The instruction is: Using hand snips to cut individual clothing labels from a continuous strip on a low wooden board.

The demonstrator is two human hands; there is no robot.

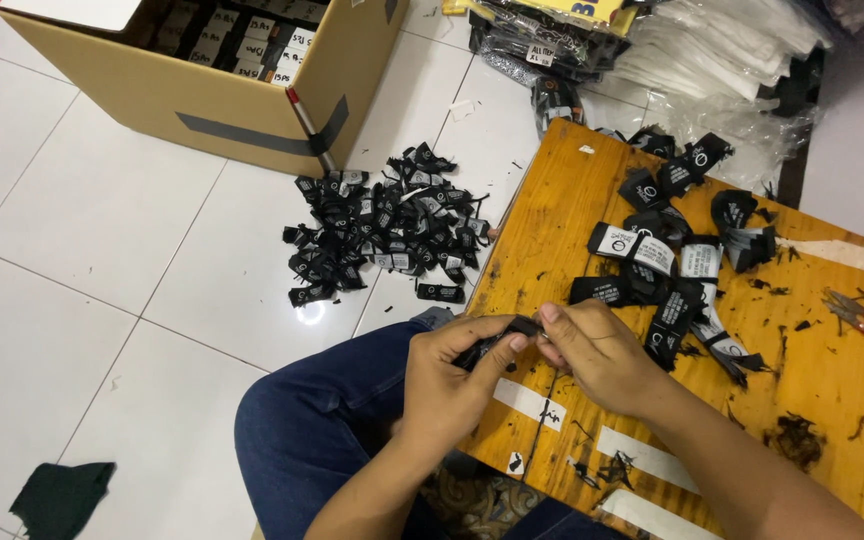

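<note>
Head view shows the left hand (444, 372) and right hand (597, 352) pinching one black label (500, 338) over the wooden worktop (832, 370), a heap of labels (384, 222) already on the floor, strips (667, 262) left.

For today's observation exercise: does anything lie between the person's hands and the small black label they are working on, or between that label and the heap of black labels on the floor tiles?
Nothing visible does. The left hand and right hand both pinch the black label directly. From there to the heap of labels there is only the wooden board's edge and bare floor tile.
</note>
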